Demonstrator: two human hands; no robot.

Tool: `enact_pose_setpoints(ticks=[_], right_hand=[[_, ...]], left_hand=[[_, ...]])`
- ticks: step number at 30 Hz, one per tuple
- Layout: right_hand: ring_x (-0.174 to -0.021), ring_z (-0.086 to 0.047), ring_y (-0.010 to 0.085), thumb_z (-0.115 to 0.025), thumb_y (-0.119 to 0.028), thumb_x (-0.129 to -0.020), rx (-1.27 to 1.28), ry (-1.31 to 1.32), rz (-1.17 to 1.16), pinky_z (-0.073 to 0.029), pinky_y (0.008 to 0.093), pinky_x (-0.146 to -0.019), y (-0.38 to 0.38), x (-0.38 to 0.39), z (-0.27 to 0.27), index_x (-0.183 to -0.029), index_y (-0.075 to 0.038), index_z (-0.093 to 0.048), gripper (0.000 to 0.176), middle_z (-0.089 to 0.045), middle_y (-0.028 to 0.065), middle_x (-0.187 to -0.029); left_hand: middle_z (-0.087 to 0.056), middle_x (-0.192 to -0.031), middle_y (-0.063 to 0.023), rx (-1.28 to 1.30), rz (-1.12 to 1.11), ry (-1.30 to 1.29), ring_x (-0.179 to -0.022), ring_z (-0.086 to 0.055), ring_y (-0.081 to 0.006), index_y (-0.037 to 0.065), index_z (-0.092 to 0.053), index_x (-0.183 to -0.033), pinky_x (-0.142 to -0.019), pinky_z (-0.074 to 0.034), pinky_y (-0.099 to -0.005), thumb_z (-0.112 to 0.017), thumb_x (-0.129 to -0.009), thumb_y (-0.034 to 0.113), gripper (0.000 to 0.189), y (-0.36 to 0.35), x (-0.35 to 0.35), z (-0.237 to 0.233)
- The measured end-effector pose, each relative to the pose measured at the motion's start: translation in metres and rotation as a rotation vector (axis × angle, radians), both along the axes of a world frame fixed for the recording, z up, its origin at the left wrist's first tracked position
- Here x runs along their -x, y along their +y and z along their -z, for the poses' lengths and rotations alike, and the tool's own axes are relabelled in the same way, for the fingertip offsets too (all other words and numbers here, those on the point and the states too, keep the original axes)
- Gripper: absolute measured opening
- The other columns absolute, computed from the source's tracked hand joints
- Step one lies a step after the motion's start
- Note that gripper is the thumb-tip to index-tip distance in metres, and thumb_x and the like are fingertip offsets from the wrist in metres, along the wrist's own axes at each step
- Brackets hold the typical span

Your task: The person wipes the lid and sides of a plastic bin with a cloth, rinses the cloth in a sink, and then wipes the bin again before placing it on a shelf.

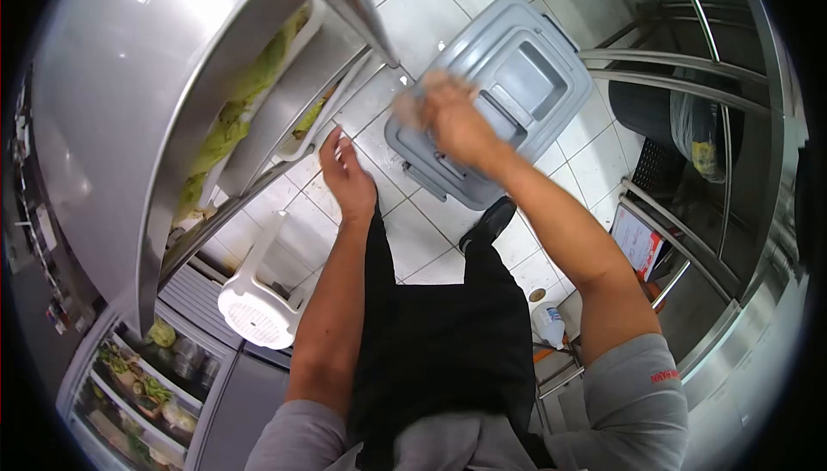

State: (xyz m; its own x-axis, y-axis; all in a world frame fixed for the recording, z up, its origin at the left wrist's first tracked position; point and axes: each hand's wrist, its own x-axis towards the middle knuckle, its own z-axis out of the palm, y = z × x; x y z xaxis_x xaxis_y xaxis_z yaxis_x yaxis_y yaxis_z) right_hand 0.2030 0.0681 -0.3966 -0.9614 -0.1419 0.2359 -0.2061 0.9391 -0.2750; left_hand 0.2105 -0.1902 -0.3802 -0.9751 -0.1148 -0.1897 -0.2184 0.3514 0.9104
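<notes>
My left hand [348, 180] is held out with its fingers stretched, close to the edge of a steel shelf with trays of leafy greens. A white tray [332, 113] is just ahead of its fingertips. Over the near-left part of a grey lidded plastic bin [538, 36] is my right hand [452, 118], its fingers smeared by motion. The bin stands on the tiled floor, its lid [527, 81] on, with a black handle [502, 115] beside my right wrist.
A white plastic stool [258, 311] stands at the lower left, near a glass-fronted fridge [146, 393] holding vegetables. Steel racks [689, 83] line the right side. A white bottle [549, 324] sits by my right leg. Under the steel counter [207, 40], greens [228, 131] fill a tray.
</notes>
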Motion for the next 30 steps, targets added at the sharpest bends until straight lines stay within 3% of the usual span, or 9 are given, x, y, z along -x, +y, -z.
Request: enact_pose_setpoints(ticks=[2, 4, 6, 9, 11, 16, 19, 24, 30], right_hand=[[-0.111, -0.064, 0.0341, -0.057, -0.009, -0.086, 0.302, -0.225, -0.233, -0.049, 0.0464, -0.098, -0.02, -0.007, -0.001, -0.095, -0.002, -0.071, 0.018, -0.068, 0.0221, -0.112], [-0.108, -0.063, 0.0346, -0.06, -0.012, -0.085, 0.3, -0.511, -0.046, -0.048, 0.0483, -0.097, 0.037, 0.041, 0.016, -0.099, -0.003, -0.072, 0.02, -0.068, 0.02, -0.108], [-0.104, -0.064, 0.0379, -0.057, -0.02, -0.09, 0.059, -0.267, 0.099, -0.048, 0.053, -0.093, 0.091, 0.077, 0.037, -0.09, -0.004, -0.072, 0.022, -0.069, 0.0222, -0.107], [-0.11, -0.062, 0.0388, -0.055, -0.017, -0.092, -0.197, -0.35, 0.211, -0.045, 0.0583, -0.096, -0.026, 0.045, 0.071, -0.095, -0.004, -0.073, 0.022, -0.068, 0.0243, -0.115], [-0.115, -0.059, 0.0383, -0.057, -0.012, -0.09, 0.108, -0.113, 0.05, -0.042, 0.0619, -0.096, -0.095, -0.011, 0.019, -0.098, -0.003, -0.072, 0.019, -0.066, 0.0225, -0.125], [-0.124, -0.055, 0.0377, -0.055, -0.003, -0.087, 0.562, -0.281, 0.134, -0.044, 0.0509, -0.1, -0.063, -0.065, -0.019, -0.092, -0.001, -0.069, 0.015, -0.063, 0.0192, -0.127], [-0.118, -0.058, 0.0384, -0.057, -0.001, -0.084, 0.231, -0.393, 0.354, -0.047, 0.046, -0.099, -0.024, -0.096, -0.029, -0.098, 0.001, -0.067, 0.017, -0.065, 0.0199, -0.115], [-0.11, -0.06, 0.0409, -0.062, -0.001, -0.082, 0.434, -0.199, 0.611, -0.048, 0.0493, -0.094, -0.004, -0.106, -0.034, -0.094, 0.002, -0.065, 0.013, -0.066, 0.0203, -0.105], [-0.101, -0.065, 0.0392, -0.062, -0.007, -0.087, 0.198, -0.146, 0.29, -0.053, 0.0488, -0.09, -0.009, -0.086, 0.003, -0.096, -0.001, -0.071, 0.015, -0.067, 0.0201, -0.11]], left_hand=[[-0.065, -0.125, -0.0112, -0.032, 0.065, 0.022, -0.115, -0.058, -0.0181, -0.001, -0.063, -0.129, -0.1, -0.044, -0.03, -0.051, -0.11, 0.023, 0.033, 0.007, 0.012, -0.012], [-0.07, -0.116, -0.0097, -0.029, 0.138, 0.064, -0.104, -0.062, -0.0158, -0.001, -0.068, -0.121, -0.095, -0.047, -0.0289, -0.052, -0.109, 0.021, 0.03, 0.014, 0.025, -0.031], [-0.069, -0.113, -0.0091, -0.083, 0.175, 0.064, -0.1, -0.063, -0.0165, 0.001, -0.069, -0.118, -0.087, -0.049, -0.029, -0.053, -0.108, 0.018, 0.026, 0.019, 0.037, -0.043], [-0.069, -0.112, -0.0108, -0.135, 0.213, 0.124, -0.098, -0.065, -0.0182, 0.001, -0.07, -0.114, -0.083, -0.051, -0.0305, -0.054, -0.107, 0.018, 0.024, 0.042, 0.056, -0.045], [-0.069, -0.112, -0.0115, -0.122, 0.284, 0.215, -0.099, -0.066, -0.0194, 0.001, -0.07, -0.114, -0.084, -0.052, -0.032, -0.054, -0.106, 0.019, 0.025, 0.06, 0.068, -0.043], [-0.072, -0.106, -0.0221, -0.052, 0.473, 0.061, -0.102, -0.068, -0.0342, 0.0, -0.072, -0.111, -0.094, -0.052, -0.0402, -0.055, -0.104, 0.031, 0.036, 0.101, 0.085, -0.014], [-0.07, -0.115, -0.0256, 0.064, 0.655, -0.214, -0.11, -0.066, -0.0407, 0.001, -0.07, -0.118, -0.097, -0.05, -0.0447, -0.045, -0.106, 0.04, 0.047, 0.119, 0.074, 0.014], [-0.028, -0.163, -0.0261, 0.267, 0.956, -0.16, -0.154, -0.014, -0.0473, 0.016, -0.054, -0.147, -0.126, -0.009, -0.0561, -0.028, -0.108, 0.045, 0.055, 0.12, 0.044, 0.049], [-0.013, -0.172, -0.0147, 0.46, 0.931, -0.116, -0.157, -0.004, -0.0412, 0.025, -0.041, -0.158, -0.126, -0.004, -0.0545, -0.028, -0.109, 0.05, 0.057, 0.11, 0.022, 0.052]])
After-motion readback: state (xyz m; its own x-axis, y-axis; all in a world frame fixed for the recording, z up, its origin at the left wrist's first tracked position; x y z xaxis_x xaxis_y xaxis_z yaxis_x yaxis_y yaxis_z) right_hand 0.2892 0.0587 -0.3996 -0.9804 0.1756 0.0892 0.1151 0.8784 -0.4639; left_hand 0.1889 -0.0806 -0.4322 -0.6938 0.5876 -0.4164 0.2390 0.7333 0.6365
